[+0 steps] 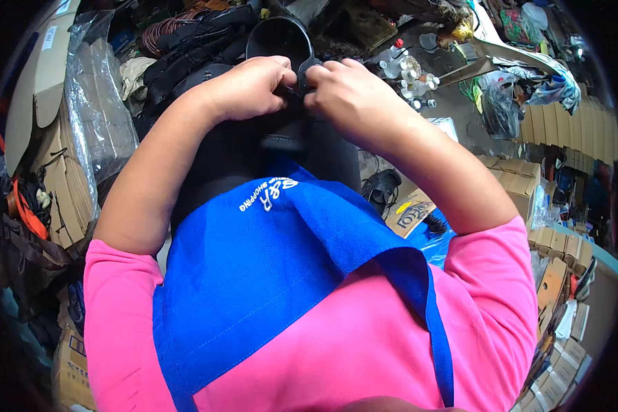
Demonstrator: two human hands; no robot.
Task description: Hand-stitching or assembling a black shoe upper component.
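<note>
A black looped band, like a belt or a strap, curves up and round beyond my hands. My right hand has its fingers curled on the band's lower end. Just to the left, my left hand is closed, thumb and fingers pinched together close to the same spot. What lies between its fingers is dark and mostly hidden. Both hands are over my dark-clad lap, a short gap apart. Below them hangs my blue apron.
Dark bags and a reddish-brown coil of cord are heaped at the far left. Clear plastic covers cardboard on the left. Several small bottles stand at the far right. Cardboard boxes are stacked along the right.
</note>
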